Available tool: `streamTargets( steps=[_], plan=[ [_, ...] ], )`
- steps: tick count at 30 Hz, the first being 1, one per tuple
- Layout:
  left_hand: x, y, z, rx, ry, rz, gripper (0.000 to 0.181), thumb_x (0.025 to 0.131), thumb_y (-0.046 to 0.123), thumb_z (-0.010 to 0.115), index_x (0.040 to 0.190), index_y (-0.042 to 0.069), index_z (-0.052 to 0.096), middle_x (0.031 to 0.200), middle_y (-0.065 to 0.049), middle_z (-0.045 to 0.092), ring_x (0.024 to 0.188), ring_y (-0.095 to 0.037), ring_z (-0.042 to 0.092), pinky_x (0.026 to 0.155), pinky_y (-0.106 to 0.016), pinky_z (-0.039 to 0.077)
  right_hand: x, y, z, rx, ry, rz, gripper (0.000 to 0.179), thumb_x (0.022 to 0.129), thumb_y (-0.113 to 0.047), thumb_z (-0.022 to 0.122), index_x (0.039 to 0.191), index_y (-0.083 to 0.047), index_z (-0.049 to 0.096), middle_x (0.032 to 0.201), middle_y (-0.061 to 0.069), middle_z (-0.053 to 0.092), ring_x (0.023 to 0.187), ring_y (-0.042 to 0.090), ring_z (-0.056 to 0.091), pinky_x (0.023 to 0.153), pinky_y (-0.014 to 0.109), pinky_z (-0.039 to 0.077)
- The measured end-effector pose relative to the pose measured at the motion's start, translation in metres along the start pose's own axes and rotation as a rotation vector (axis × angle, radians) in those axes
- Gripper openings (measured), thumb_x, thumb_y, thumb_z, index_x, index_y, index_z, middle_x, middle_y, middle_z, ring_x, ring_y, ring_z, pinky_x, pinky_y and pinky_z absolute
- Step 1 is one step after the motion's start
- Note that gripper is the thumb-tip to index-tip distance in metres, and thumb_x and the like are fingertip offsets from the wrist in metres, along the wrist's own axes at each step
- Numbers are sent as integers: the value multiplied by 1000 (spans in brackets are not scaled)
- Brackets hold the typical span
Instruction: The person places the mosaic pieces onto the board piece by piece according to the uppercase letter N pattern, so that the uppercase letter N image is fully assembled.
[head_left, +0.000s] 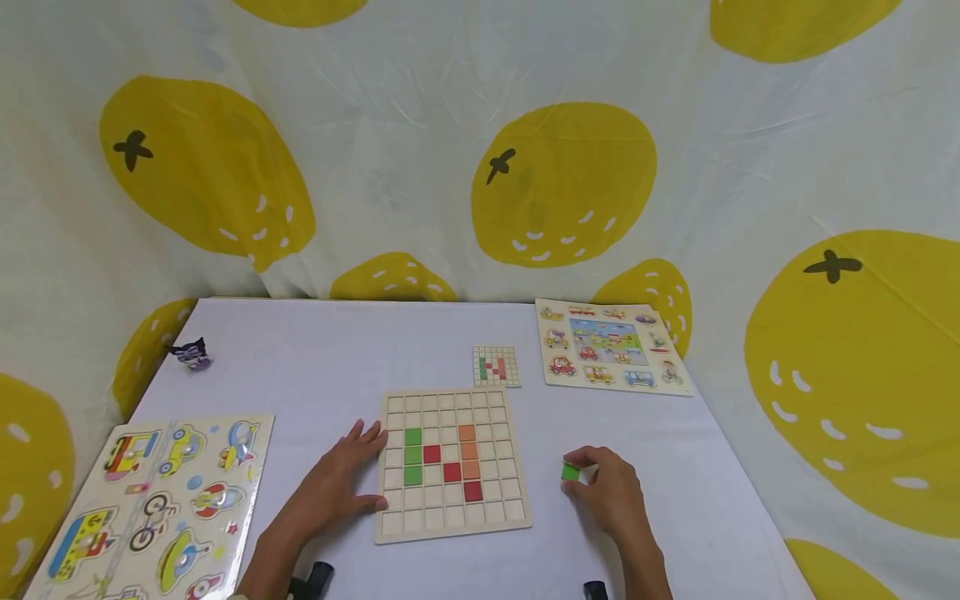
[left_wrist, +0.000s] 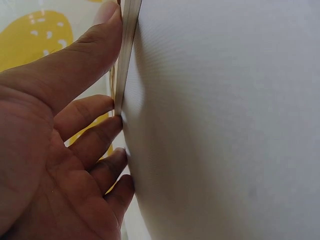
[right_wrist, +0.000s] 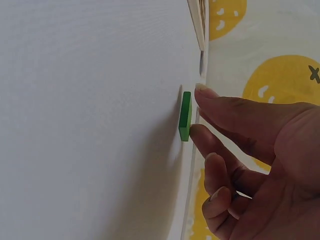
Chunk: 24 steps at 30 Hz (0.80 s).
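A wooden grid board (head_left: pixel 495 517) lies on the table. Set in its squares are green tiles (head_left: pixel 413 456) in a column, red tiles (head_left: pixel 452 472) on a diagonal and orange tiles (head_left: pixel 468 451) in another column. My left hand (head_left: pixel 339 481) is spread at the board's left edge; its thumb and fingertips touch that side. In the left wrist view, the thumb (left_wrist: pixel 75 65) lies near the board's edge (left_wrist: pixel 127 45). Right of the board, my right hand (head_left: pixel 611 492) pinches a loose green square tile (head_left: pixel 571 472) at the table surface. The right wrist view shows this tile (right_wrist: pixel 185 117) edge-on near the fingertips.
Behind the board lies a small pattern card (head_left: pixel 510 377). A vehicle picture puzzle (head_left: pixel 555 375) sits at the back right, and a larger vehicle puzzle (head_left: pixel 255 450) at the left. A small dark figure (head_left: pixel 193 354) stands at the back left. A patterned cloth hangs behind the table.
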<state>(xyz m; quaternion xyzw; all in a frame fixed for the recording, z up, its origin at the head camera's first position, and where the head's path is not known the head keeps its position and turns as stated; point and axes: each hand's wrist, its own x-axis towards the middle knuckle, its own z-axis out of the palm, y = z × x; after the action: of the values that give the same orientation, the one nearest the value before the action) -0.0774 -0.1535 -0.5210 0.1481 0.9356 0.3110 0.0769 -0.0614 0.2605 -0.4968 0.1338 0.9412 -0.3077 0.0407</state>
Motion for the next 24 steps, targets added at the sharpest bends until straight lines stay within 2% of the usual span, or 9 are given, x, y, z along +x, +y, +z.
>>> streamTargets(
  steps=[8, 14, 20, 24],
  plan=[
    [0, 0, 0, 15, -3, 0, 102, 72, 34, 98, 159, 9, 50, 170, -10, 42, 163, -40, 25, 126, -65, 32, -1, -1, 0, -33, -2, 7, 25, 81, -9, 88, 104, -13, 80, 106, 4, 73, 85, 19, 57, 69, 31, 42],
    [1, 1, 1, 17, -4, -16, 103, 72, 34, 98, 159, 10, 50, 171, -9, 41, 164, -40, 24, 127, -65, 32, -1, -2, 1, -39, -4, -16, 22, 80, -8, 89, 94, -18, 76, 94, -1, 71, 91, 20, 59, 76, 36, 41],
    [0, 3, 2, 26, -4, -22, 103, 71, 34, 98, 159, 10, 50, 171, -9, 41, 164, -40, 24, 127, -65, 32, 0, -5, 3, -14, -18, -15, 23, 80, -7, 89, 92, -20, 76, 83, -3, 64, 78, 18, 53, 64, 32, 37],
    [0, 2, 2, 27, 0, -18, 103, 72, 34, 98, 159, 10, 50, 171, -9, 41, 164, -40, 24, 127, -65, 32, -2, -11, 6, 14, -5, -24, 21, 78, -9, 91, 88, -22, 77, 79, -4, 64, 69, 16, 49, 59, 29, 35]
  ],
)
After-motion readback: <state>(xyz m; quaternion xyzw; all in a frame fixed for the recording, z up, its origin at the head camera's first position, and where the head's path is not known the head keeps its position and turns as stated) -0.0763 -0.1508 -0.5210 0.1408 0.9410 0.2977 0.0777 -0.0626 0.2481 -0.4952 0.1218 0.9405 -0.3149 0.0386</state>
